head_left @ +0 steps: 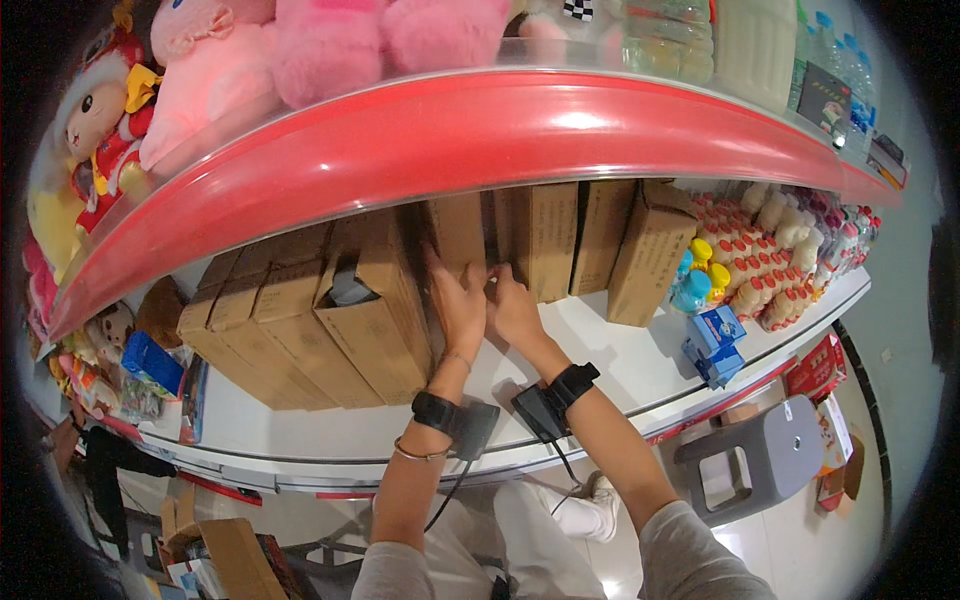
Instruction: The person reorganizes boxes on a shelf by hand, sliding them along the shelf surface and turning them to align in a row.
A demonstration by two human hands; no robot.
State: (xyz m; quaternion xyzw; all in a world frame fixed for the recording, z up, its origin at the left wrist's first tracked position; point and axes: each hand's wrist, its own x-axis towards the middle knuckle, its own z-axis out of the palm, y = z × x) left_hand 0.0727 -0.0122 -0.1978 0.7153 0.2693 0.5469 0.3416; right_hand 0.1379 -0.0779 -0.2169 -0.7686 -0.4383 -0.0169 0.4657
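A tall brown cardboard box point(455, 228) stands on the white shelf under the red front rail. My left hand point(460, 312) is closed on its near end, fingers along the left side and thumb toward the right. At the lower right edge of that box, my right hand point(517, 312) has its fingers curled in; the fingertips are partly hidden. To the left, several brown cartons point(375, 320) lean side by side, the nearest with a torn opening. On the right, more upright cartons point(552, 240) stand behind my right hand.
Small bottles point(765, 270) and blue boxes point(716, 335) fill the shelf's right end. Plush toys point(330, 45) and large bottles point(668, 40) sit above the red rail point(500, 125). Below are a grey stool point(765, 455) and an opened carton point(240, 560).
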